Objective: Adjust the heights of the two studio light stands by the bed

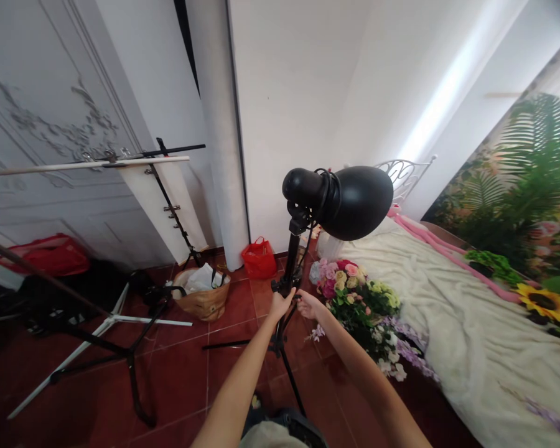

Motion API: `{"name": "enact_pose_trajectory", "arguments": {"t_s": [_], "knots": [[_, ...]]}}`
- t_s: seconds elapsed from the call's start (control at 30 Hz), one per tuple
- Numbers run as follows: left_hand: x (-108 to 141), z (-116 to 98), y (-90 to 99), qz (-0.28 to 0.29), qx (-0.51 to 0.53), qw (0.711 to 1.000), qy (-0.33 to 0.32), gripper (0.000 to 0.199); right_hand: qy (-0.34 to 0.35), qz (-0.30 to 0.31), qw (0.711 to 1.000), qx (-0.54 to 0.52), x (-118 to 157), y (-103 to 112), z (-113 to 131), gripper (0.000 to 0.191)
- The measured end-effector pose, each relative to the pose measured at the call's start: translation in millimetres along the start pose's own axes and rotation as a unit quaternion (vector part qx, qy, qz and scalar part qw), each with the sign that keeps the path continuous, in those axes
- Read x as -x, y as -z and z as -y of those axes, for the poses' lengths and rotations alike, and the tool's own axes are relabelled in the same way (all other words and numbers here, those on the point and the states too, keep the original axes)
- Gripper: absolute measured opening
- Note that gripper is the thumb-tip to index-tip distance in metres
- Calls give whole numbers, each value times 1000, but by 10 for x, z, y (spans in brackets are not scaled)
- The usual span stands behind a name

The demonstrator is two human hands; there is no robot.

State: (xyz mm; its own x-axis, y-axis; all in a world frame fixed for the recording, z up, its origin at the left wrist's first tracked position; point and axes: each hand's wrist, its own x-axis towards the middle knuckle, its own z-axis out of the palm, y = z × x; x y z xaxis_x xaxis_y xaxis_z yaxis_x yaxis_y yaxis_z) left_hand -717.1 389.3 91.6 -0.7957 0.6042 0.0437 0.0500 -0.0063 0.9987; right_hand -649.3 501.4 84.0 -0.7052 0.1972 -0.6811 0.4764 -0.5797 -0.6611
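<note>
2 hands met at the black stand (290,258): the left hand (281,305) was wrapped around its pole, and the right hand (310,306), just to the right, appeared to pinch a small dark knob (298,297), though its fingers partly hid it. If that knob were a lock and came loose, the pole could have slid down under the weight of the lamp (357,202), perhaps nipping the skin of the left hand. The big shade jutted to the right, so a tug that way might have tipped the stand toward the flowers (345,283) and the bed (452,305). The cord (329,194), looped around the lamp's neck, could have slipped and snagged. The lamp sat on top of the stand, left of the bed and on the near side of the white wall (298,112). It looked matte black, with a rounded rear housing on the left and a deep, bowl-like shade on the right, its opening turned away. Below, slim black legs (293,381) spread over red tiles (182,379).
</note>
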Motion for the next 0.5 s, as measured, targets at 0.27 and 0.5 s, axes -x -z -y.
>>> {"name": "enact_pose_trajectory", "arguments": {"t_s": [0.27, 0.5], "knots": [[-6, -23, -18, -4, -12, 1000, -11, 34, -55, 57, 981, -178, 32, 64, -25, 33], [43, -100, -50, -13, 4, 1000, -4, 38, 129, -68, 948, -282, 157, 386, -728, 37]]}}
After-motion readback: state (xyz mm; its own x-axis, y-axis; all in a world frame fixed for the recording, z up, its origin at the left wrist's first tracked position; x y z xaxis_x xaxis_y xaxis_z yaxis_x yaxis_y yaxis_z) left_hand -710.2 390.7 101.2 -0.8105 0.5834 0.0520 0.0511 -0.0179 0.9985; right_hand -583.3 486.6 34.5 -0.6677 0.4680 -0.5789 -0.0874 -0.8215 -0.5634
